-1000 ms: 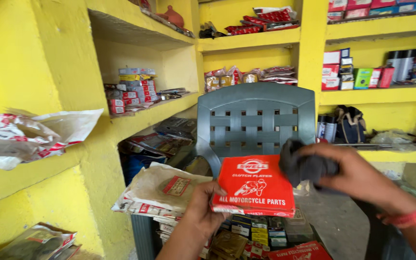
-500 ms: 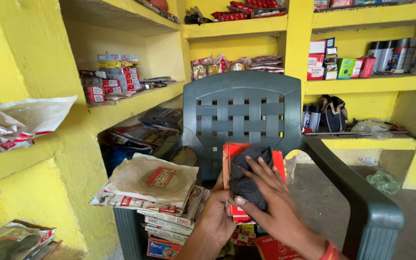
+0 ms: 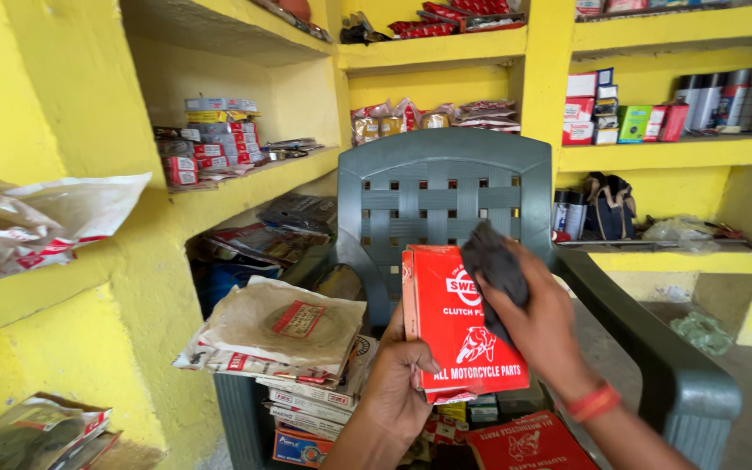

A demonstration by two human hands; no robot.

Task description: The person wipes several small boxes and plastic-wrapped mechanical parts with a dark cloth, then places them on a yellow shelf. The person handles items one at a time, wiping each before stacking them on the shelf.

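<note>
My left hand (image 3: 398, 379) grips a flat red cardboard box (image 3: 459, 326) by its lower left edge and holds it upright in front of a grey plastic chair (image 3: 446, 196). My right hand (image 3: 537, 318) holds a dark crumpled cloth (image 3: 493, 265) and presses it against the box's upper right face. A red band sits on my right wrist. Just below the box, another red box (image 3: 528, 444) lies on the chair seat.
A stack of flat packets and paper-wrapped parts (image 3: 285, 335) lies on the chair seat at left. Yellow wall shelves (image 3: 672, 152) all round hold small boxes, cans and packets. The chair's right armrest (image 3: 654, 348) runs close beside my right forearm.
The red box has turned from lying flat and wide to standing upright. My right hand with the cloth has come down onto its face. The view has shifted lower and closer to the chair.
</note>
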